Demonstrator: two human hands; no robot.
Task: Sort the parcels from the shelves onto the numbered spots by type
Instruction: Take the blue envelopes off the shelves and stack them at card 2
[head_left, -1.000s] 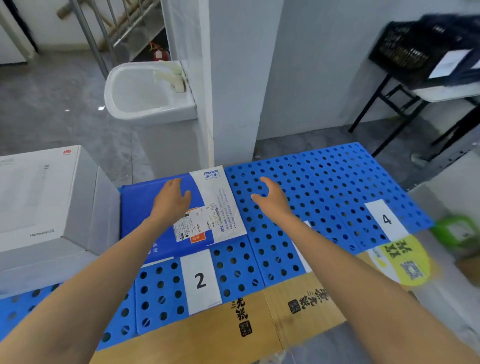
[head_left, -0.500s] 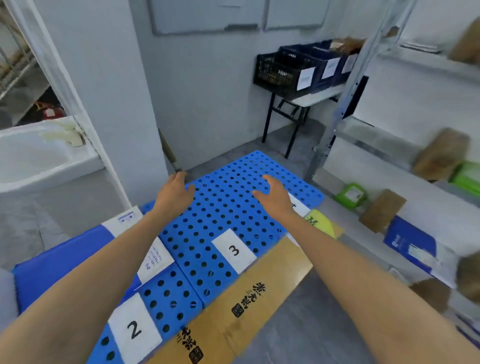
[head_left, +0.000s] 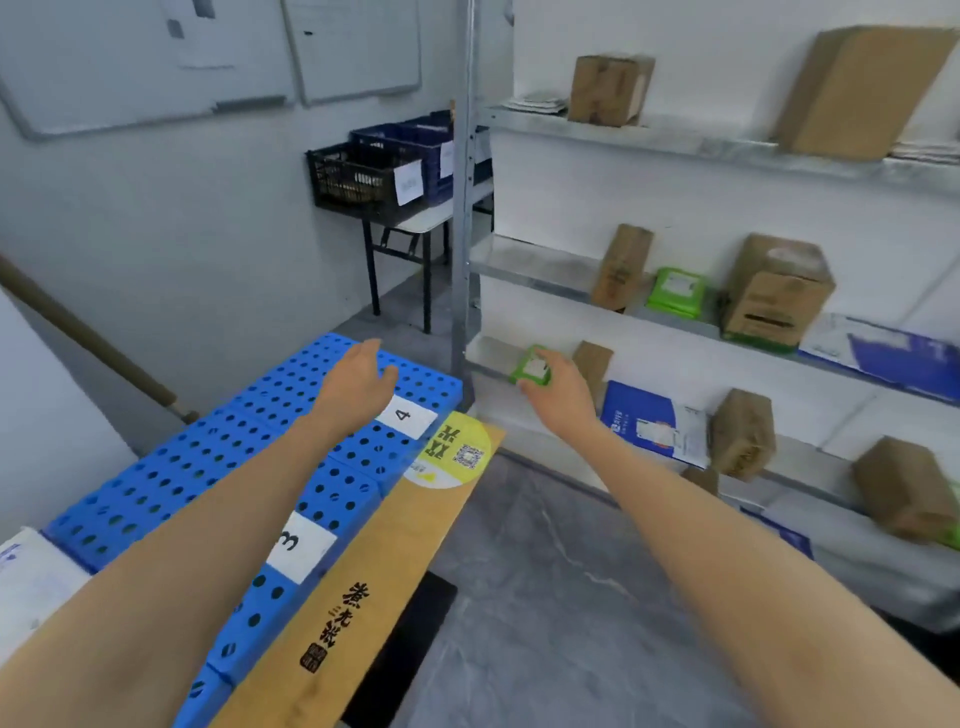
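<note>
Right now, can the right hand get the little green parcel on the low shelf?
Probably yes. The right hand is at the little green parcel, thumb and fingers curled round its edges. Nothing stands between them; the brown parcel sits beside it, clear of the grip.

Head camera looks forward, downward, toward shelves (head_left: 524, 262).

Bright even indoor light, soft blur, wide-angle edge distortion
</note>
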